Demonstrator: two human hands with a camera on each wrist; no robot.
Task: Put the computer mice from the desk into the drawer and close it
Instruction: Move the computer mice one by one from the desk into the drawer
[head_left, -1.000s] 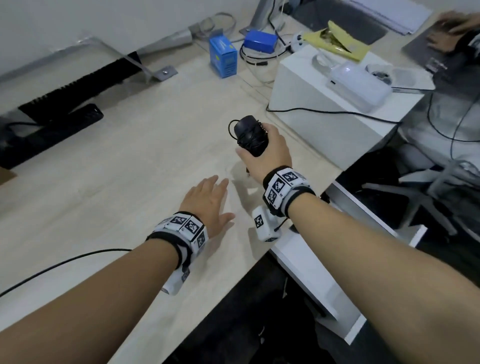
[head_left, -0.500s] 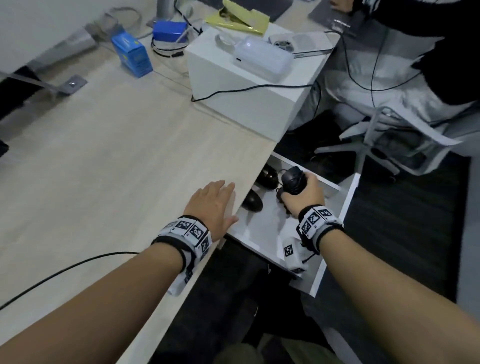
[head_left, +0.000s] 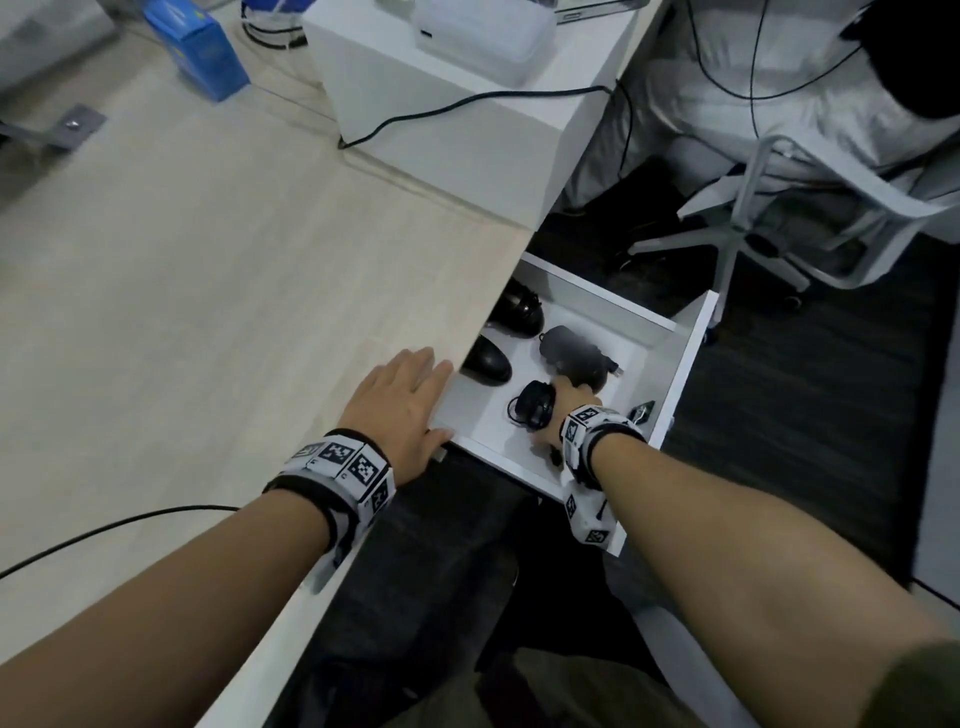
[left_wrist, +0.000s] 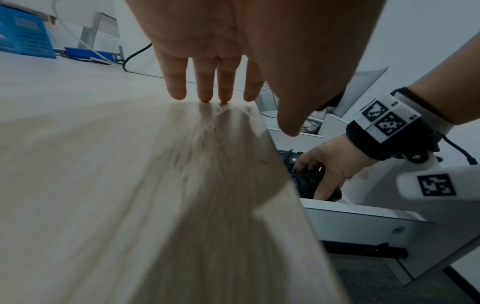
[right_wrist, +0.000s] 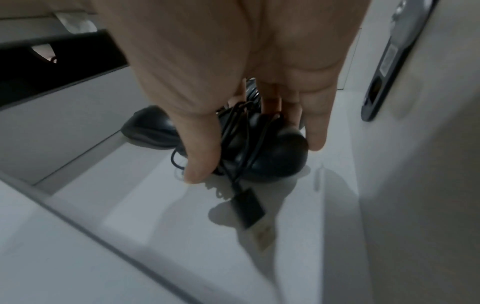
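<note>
R hand reaches down into the open white drawer, fingers curled round a black mouse w/ its cable wound about it, thumb one side, fingers the other; the mouse sits low at the drawer floor, USB plug dangling. L hand lies flat on the tabletop at its edge, fingers straight & slightly spread. Three other mice already lie in the drawer. Vs 1 s ago: the mouse was held up over the tabletop, now it's down inside; L hand barely shifted
</note>
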